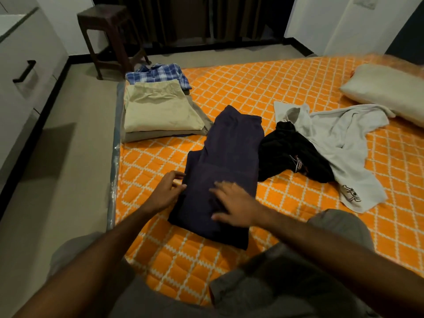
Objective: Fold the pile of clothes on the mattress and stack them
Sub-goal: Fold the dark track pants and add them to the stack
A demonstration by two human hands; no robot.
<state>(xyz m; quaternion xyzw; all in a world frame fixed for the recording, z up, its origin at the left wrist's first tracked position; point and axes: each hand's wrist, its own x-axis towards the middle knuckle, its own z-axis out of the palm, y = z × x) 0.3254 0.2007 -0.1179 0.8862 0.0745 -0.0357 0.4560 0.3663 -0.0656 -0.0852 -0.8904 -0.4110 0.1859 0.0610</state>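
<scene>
Nearest the lens are the person's bent knees in grey shorts [286,278], and past them both forearms reach onto the orange mattress [263,88]. The right hand [231,203] lies flat with spread fingers on the navy garment [224,166], pressing its near half down. The left hand [168,190] sits at the garment's left edge with fingers curled in; it seems to pinch that edge, though the blur leaves this unsure.

The navy piece is already narrowed to a long strip running away from the person, so the step in hand looks like smoothing before a crosswise fold. To do it well, I would keep the flat palm as an anchor, square the left edge so the layers line up, press wrinkles outward, then bring the far end toward the near one so the ends meet evenly.

To the right, touching the navy strip, lies a crumpled black garment [293,152], and a light grey one [344,143] partly over it: two pieces unfolded. At the mattress's far-left corner sits a stack [160,111] showing a beige piece on top, a greyer layer under it, and a blue checked shirt [158,73] behind; three folded as far as I can count. One pillow [385,90] lies far right, one dark stool [110,35] on the floor.
</scene>
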